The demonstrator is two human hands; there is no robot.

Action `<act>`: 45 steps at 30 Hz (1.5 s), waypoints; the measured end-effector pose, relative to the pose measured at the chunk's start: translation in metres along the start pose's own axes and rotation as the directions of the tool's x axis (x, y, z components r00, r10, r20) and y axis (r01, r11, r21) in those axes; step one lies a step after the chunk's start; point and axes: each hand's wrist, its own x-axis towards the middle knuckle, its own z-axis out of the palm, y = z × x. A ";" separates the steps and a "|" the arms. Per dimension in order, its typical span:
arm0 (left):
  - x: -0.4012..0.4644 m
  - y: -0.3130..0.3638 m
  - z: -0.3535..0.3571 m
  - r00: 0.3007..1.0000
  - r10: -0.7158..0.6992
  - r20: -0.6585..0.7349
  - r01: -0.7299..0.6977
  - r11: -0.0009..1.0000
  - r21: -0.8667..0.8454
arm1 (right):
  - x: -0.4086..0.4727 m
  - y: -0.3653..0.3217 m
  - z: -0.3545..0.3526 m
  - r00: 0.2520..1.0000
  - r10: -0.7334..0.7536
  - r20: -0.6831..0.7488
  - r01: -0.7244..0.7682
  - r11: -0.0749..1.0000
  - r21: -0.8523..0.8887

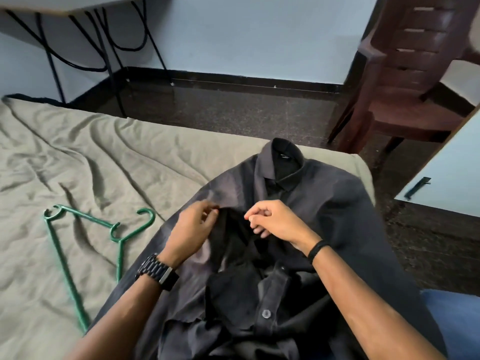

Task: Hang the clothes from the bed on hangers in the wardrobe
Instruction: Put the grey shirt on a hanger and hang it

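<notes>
At far left the bed (78,157), under a creased olive sheet, runs out of the picture. A green hanger (85,245) lies flat on it; its lower end slips under the left forearm and the shirt's edge, so that corner is hidden. Behind, a desk (65,6) shows only its underside edge and black wire legs; the top is cut off.

The dark shirt (324,203) lies spread on the bed's right part, collar away from the person, its front partly open, with one button visible lower down. The left hand (192,229), a watch on its wrist, has its grip closed on the left edge of the opening, fingers curled round the cloth. The right hand (275,219), with a black band on its wrist, is curled at the other edge; it seems to pinch the fabric, though dark folds blur the contact.

At right, a brown chair (405,74) stands on the dark floor, its top cropped. A pale door (446,172) cuts the corner.
</notes>
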 end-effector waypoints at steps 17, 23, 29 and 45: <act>-0.077 -0.160 -0.060 0.641 -0.444 -0.626 0.554 0.832 -0.024 | 0.072 -0.061 0.249 0.917 0.068 0.393 -0.032 0.995 -0.097; -0.083 -0.158 -0.068 0.563 -0.440 -0.699 0.418 0.882 -0.219 | 0.063 -0.061 0.272 0.909 0.044 0.414 0.022 0.988 -0.153; -0.082 -0.138 -0.080 0.367 -0.593 -0.717 0.403 0.796 -0.452 | 0.048 -0.078 0.276 0.933 -0.103 0.345 0.036 0.980 0.196; 0.053 0.027 -0.064 0.894 -0.332 -0.302 -0.086 0.533 -0.841 | 0.080 -0.124 0.050 0.942 -0.198 -0.269 0.315 0.798 0.514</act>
